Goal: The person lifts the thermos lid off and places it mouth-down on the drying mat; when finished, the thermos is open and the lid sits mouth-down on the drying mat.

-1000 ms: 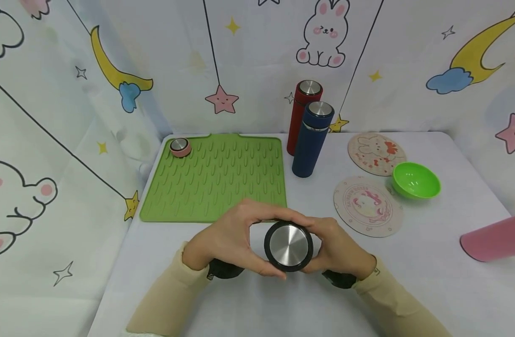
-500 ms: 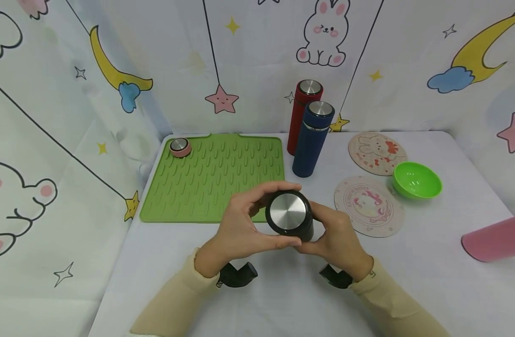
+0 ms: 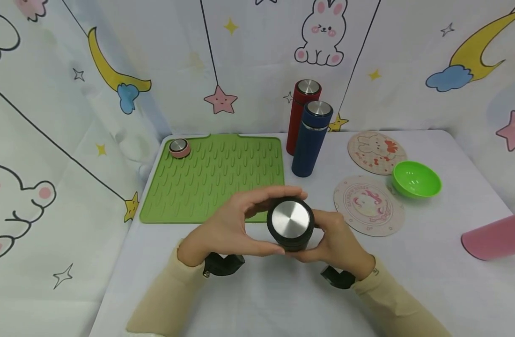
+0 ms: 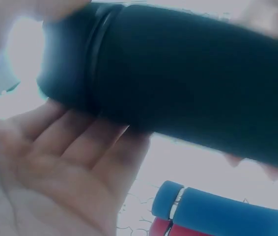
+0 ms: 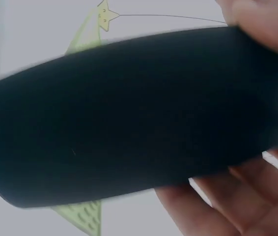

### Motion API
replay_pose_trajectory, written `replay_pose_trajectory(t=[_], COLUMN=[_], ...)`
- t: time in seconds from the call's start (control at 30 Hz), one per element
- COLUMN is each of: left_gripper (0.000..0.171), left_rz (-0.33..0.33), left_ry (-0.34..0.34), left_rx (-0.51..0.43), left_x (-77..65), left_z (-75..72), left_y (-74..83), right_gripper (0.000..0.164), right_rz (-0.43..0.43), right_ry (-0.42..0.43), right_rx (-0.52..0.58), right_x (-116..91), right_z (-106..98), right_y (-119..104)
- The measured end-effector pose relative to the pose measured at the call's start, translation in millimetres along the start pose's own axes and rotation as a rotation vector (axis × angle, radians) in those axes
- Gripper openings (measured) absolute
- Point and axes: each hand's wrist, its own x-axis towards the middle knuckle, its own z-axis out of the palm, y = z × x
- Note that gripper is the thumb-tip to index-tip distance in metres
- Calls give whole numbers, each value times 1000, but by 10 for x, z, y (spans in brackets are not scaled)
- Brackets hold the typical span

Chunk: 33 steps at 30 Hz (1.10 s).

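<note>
A near-black cylindrical bottle [image 4: 193,83] with a round lid [image 3: 290,219] topped in silvery metal is grasped near that lid by the curled left hand [image 3: 232,229] and farther down its body by the right hand [image 3: 338,238], over a white-covered table [image 3: 278,302], near the front edge of a textured green rectangular mat [image 3: 224,178].

even, bright light fills the sharp head view, with faint, soft shadows on the worktop [image 3: 426,278]. in the left wrist view white glare blooms beside the dark bottle [image 4: 193,81]; both wrist views look hazy.
</note>
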Motion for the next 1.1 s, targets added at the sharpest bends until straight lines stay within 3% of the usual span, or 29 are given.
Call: replay_pose_trajectory(t=[0.23, 0.37, 0.63, 0.9, 1.1], left_gripper=[83, 82, 79, 79, 82], left_rz=[21, 49, 49, 99, 80], left_ry=[-255, -311, -254, -129, -15], left_rx=[-10, 17, 47, 99, 120], left_x=[0, 3, 2, 8, -9], left_z=[-86, -72, -27, 22, 68], left_y=[61, 92, 127, 102, 80], right_gripper=[69, 78, 88, 75, 74], right_rz=[-52, -50, -38, -45, -43], right_ry=[-185, -229, -226, -153, -75], right_rx=[4, 15, 5, -32, -37], right_x=[-17, -18, -33, -34, -42], right_z=[-2, 6, -23, -26, -3], right_y=[-69, -92, -99, -96, -85])
